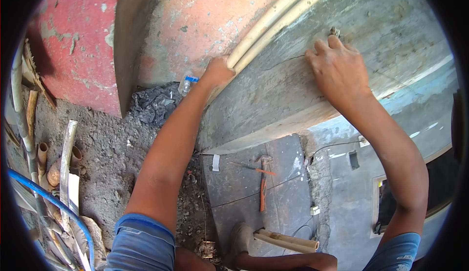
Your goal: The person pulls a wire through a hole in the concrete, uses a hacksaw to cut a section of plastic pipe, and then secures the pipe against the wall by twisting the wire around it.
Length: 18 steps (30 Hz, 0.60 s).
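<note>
Two cream-coloured pipes [274, 17] run side by side along the edge where the orange wall meets the grey concrete. My left hand [219, 72] is closed around their lower part. My right hand [339, 67] rests against the grey concrete face [273, 95], its fingers curled in. Just beyond its knuckles a small, rough metal-looking piece [333, 31] sticks out; whether my fingers hold it or something else is hidden. A thin dark line, wire or crack, shows on the concrete left of this hand. Beside my left forearm is a blue-handled valve [191, 79].
On the tiled floor lie a hammer [264, 183], a thin orange-handled tool [254, 168] and short pipe pieces [288, 240] near my foot. Crumpled black plastic [154, 106] sits by the red wall [80, 41]. A blue hose [53, 202] crosses sticks and pipes at left.
</note>
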Motion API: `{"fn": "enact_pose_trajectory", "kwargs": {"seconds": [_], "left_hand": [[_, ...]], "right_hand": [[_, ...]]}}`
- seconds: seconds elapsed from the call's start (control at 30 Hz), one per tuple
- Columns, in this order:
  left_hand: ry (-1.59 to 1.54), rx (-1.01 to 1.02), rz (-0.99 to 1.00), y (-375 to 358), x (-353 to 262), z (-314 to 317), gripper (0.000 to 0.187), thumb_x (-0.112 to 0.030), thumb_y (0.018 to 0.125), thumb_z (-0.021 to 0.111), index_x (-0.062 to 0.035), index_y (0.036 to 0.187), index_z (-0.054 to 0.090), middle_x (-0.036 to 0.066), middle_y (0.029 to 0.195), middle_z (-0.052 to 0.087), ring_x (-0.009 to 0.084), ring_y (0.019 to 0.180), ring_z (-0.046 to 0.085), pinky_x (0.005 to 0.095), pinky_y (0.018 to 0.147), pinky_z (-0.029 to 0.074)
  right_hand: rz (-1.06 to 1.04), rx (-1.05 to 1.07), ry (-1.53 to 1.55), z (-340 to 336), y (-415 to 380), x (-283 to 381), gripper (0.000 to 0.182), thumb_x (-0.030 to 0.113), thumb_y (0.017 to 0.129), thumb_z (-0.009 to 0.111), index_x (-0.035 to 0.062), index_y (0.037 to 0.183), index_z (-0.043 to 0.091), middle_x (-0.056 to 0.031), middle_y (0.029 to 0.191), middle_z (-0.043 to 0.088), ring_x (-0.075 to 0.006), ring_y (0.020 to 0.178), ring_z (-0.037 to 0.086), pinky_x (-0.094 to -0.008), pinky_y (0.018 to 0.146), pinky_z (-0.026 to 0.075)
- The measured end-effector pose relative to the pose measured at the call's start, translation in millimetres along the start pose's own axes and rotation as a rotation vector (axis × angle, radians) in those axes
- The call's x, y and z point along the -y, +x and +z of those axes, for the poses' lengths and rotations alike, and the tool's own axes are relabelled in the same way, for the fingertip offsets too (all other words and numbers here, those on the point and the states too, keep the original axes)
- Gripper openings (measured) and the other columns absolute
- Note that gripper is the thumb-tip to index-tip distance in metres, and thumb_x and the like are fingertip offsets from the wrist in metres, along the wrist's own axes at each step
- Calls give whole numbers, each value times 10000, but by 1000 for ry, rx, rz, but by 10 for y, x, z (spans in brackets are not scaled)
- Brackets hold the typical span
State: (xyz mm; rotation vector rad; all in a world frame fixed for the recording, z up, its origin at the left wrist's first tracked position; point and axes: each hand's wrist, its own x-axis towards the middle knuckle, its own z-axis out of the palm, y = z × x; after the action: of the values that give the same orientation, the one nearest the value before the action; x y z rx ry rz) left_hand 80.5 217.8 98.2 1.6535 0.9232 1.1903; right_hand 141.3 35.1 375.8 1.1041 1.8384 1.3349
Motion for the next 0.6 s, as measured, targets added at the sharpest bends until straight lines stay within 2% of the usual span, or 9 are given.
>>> {"fn": "enact_pose_trajectory", "kwargs": {"seconds": [0.07,0.13,0.23,0.37,0.47,0.6], "left_hand": [[111,46,-33,24,-8,-26,408,-154,712,667,-58,1108,652,200,942,679,292,871,661,350,796,502],[113,32,-24,10,-34,-53,414,-175,701,673,-53,1097,656,207,931,677,306,861,660,361,789,505],[109,38,-21,21,-41,-74,429,-200,684,683,-48,1085,662,213,924,675,316,858,660,371,789,507],[61,67,-62,-28,-92,-119,447,-186,684,685,-48,1108,652,215,951,674,310,894,658,368,808,502],[49,15,-1,-31,-44,-77,464,-167,694,680,-50,1141,636,216,985,669,308,923,650,364,825,495],[-2,27,-27,-29,-4,-64,481,-159,701,680,-44,1164,620,212,1012,665,298,939,646,357,836,489]], "right_hand": [[24,68,-30,43,146,17,154,135,832,557,93,863,701,-52,931,621,-193,944,612,-327,666,558],[147,281,45,128,303,116,176,139,865,536,88,891,702,-70,955,621,-221,980,614,-328,704,561],[210,261,132,271,462,225,197,134,885,514,84,904,703,-88,994,619,-242,997,615,-327,712,564],[248,164,201,407,568,250,213,143,885,504,85,924,705,-76,1038,622,-248,1011,596,-365,826,500],[316,189,240,482,692,281,234,160,892,489,92,921,711,-65,1038,622,-240,1026,580,-373,887,448],[391,191,259,653,777,565,255,175,898,477,97,927,718,-62,1039,626,-239,1040,564,-370,901,440]]}}
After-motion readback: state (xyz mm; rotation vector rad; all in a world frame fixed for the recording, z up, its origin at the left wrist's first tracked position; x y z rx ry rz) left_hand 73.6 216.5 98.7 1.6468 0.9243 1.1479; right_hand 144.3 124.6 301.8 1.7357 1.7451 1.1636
